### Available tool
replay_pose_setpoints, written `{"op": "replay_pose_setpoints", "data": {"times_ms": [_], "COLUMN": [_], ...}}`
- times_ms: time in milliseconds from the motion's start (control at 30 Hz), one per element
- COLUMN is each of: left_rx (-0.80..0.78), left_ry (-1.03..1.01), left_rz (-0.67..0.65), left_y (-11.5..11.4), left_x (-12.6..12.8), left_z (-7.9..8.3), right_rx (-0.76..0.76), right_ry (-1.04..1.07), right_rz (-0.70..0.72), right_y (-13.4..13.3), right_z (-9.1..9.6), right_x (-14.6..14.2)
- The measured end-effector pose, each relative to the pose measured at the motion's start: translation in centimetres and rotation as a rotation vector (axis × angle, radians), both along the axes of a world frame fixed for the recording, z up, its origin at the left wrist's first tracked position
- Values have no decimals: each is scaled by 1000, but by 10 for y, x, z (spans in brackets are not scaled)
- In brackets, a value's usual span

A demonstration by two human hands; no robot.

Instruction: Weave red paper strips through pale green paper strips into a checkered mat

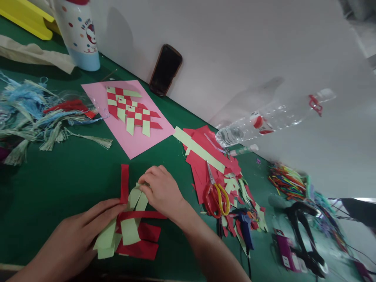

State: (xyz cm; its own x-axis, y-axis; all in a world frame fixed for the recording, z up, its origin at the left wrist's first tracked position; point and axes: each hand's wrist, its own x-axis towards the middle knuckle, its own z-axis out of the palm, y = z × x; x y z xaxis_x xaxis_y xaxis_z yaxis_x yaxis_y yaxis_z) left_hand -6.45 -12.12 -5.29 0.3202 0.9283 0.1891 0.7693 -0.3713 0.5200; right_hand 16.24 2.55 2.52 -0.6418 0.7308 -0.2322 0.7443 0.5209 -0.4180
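Observation:
A loose weave of red and pale green paper strips (129,231) lies at the front of the green table (58,184). My left hand (79,231) comes in from the lower left and holds the weave's left side, fingers flat across the strips. My right hand (161,192) pinches the pale green strips near their top ends from above. Part of the weave is hidden under both hands. Just beyond them, a finished-looking red and pale green woven piece (131,111) lies on a pink paper sheet (132,141).
Right of my hands are red paper scraps (205,164), a pale green strip (199,149) and yellow-handled scissors (217,199). Fibre tassels (35,113) lie left. Along the wall stand a tumbler (78,35), a phone (165,69) and a plastic bottle (258,125). Coloured sticks (286,181) lie far right.

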Motion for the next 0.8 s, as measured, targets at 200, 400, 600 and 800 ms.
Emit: {"op": "replay_pose_setpoints", "data": {"times_ms": [200, 400, 600, 800], "left_rx": [-40, -113, -125, -123], "left_ry": [12, -13, -73, -183], "left_rz": [34, 74, 118, 116], "left_y": [-2, -4, 6, 14], "left_x": [0, 3, 9, 12], "left_z": [-2, 0, 15, 26], "right_rx": [162, 355, 333, 317], "right_ry": [100, 289, 376, 439], "right_rz": [175, 295, 311, 329], "right_y": [-14, -38, -44, -35], "right_z": [-1, 12, 23, 12], "right_x": [11, 26, 28, 22]}}
